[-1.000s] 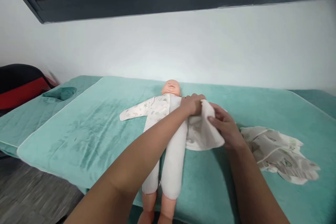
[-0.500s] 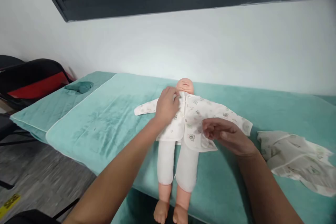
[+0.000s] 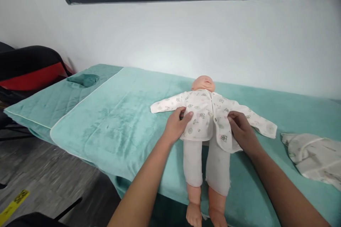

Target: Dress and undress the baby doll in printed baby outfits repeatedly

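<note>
A baby doll (image 3: 204,83) lies on its back on a teal towel-covered table (image 3: 119,120), feet hanging over the near edge. It wears a white printed shirt (image 3: 205,113) and plain white leggings (image 3: 206,161). My left hand (image 3: 177,124) rests on the shirt's left front panel, fingers pressed against the cloth. My right hand (image 3: 241,129) lies on the right front panel near the hem, fingers curled onto the fabric. Both shirt halves are folded over the doll's chest.
Another printed white garment (image 3: 311,154) lies crumpled on the table at the right. A small teal cloth (image 3: 84,79) sits at the table's far left. A black and red chair (image 3: 29,71) stands left of the table. A white wall rises behind.
The shirt's right half, held bunched a second ago, has been spread and laid over the doll's chest. Both hands have come down onto the shirt fronts. The camera has shifted left.
</note>
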Demonstrator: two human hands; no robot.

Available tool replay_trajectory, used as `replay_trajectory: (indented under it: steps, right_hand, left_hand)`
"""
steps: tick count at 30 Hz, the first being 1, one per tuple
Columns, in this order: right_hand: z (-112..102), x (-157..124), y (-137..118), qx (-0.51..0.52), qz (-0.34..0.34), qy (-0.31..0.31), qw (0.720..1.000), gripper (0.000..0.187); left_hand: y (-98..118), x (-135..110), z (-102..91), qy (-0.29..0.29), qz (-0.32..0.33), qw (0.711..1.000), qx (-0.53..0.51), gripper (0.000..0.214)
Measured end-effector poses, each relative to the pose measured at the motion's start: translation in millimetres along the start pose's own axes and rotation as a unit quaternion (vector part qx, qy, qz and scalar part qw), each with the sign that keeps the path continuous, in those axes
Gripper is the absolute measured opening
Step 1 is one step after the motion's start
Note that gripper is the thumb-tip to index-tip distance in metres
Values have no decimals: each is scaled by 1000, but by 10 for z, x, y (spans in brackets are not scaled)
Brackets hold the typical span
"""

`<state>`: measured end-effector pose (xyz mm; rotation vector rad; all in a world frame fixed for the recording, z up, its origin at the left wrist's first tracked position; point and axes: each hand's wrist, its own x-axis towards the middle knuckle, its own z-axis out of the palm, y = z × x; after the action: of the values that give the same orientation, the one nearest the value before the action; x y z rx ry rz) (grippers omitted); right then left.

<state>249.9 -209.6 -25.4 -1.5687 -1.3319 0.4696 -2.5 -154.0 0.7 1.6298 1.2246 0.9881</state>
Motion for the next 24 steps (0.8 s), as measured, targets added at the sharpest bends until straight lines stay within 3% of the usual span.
replay_trajectory:
  steps: [2,7,10,13,17,21,24]
  right_hand:
    - [85,59,-41,20,-7,9,1000,43]
    - [206,219,-69,76,76,56,993,50]
    - [186,222,-18,80,37,60,994,52]
    - [115,157,-1,71,10,53,996,51]
    - [11,-18,-100,93,26,27,995,39]
    - [-74,-374,-215,157,27,-13,987,26]
    - [-218,-698,-189,83,26,-21,996,22]
  left_hand:
    - [14,50,34,-17,-3,999,-36,45]
    - [34,249,168,-72,16,986,-151,54]
    - [25,318,226,-74,-6,977,-198,57]
    - [8,324,241,-39,-14,980,-193,51]
    - [-1,301,233,35,-26,989,-139,38]
    - [-1,276,227,75,-5,992,-100,29]
    - [-4,234,215,101,26,993,-53,21]
